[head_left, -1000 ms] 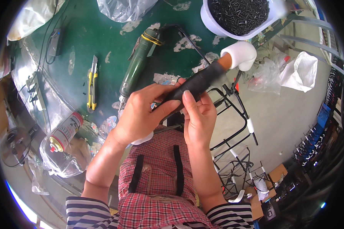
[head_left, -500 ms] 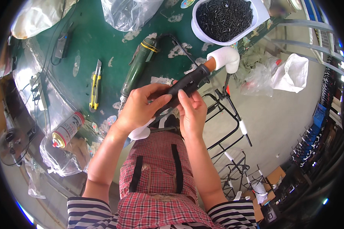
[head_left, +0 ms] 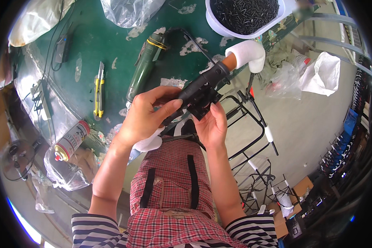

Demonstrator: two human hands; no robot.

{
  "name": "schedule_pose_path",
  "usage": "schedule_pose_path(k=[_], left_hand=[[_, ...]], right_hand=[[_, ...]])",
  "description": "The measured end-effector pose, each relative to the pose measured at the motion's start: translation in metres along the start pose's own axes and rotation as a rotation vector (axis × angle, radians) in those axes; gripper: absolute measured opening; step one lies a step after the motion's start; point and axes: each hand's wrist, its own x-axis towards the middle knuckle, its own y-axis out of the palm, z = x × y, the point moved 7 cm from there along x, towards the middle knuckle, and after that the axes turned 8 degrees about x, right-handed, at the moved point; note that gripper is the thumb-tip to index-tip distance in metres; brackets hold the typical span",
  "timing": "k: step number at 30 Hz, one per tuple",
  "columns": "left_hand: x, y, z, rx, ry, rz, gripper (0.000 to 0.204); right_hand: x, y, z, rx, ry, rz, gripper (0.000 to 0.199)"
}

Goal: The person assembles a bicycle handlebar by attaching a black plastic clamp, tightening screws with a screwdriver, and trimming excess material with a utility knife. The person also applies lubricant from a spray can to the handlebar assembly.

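Note:
A black tube [head_left: 203,84] runs slantwise in front of me, with a brown section and a white padded, bent end [head_left: 257,53] at its upper right. My left hand [head_left: 141,118] is closed around the tube's lower part, thumb on top. Against the tube's underside sits a black plastic bracket-like part [head_left: 201,106]; its exact kind is unclear. My right hand [head_left: 214,129] holds that part from below between thumb and fingers, the fingertips partly hidden. Just left of the tube, a green power screwdriver [head_left: 144,71] lies on the green table [head_left: 115,37].
A yellow utility knife [head_left: 98,94] lies on the table, left of the screwdriver. A spray can [head_left: 72,141] is at the near left. The white tub [head_left: 283,13] at the back right holds black screws. Black metal frames [head_left: 252,142] stand on the floor to the right.
My right hand has shifted slightly right and down, off the tube's upper side. The black bracket-like part now shows below the tube. The view has shifted slightly.

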Motion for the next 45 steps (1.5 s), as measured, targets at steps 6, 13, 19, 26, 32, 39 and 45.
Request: schedule_pose_path(k=[6,13,19,26,32,39,45], left_hand=[[0.0,0.001,0.003,-0.001,-0.022,-0.004,0.035],[-0.002,0.002,0.002,0.051,0.027,-0.054,0.035],[-0.003,0.0,0.0,0.125,0.105,-0.097,0.037],[-0.008,-0.002,0.005,0.112,0.145,-0.146,0.037],[-0.008,-0.002,0.005,0.146,0.158,-0.164,0.035],[-0.01,-0.002,0.004,0.121,0.166,-0.181,0.033],[-0.008,0.0,0.004,0.106,0.127,-0.166,0.034]], right_hand=[[0.012,-0.015,0.014,-0.152,-0.037,-0.038,0.039],[0.029,-0.012,0.022,-0.637,-0.234,-0.118,0.042],[0.04,-0.014,0.018,-1.067,-0.413,-0.258,0.03],[0.037,0.014,0.014,-1.401,-0.778,-0.177,0.036],[0.035,0.022,0.02,-1.616,-0.884,-0.182,0.043],[-0.009,0.027,0.033,-1.214,-0.714,-0.22,0.018],[-0.002,0.024,0.01,-0.671,-0.339,-0.259,0.023]])
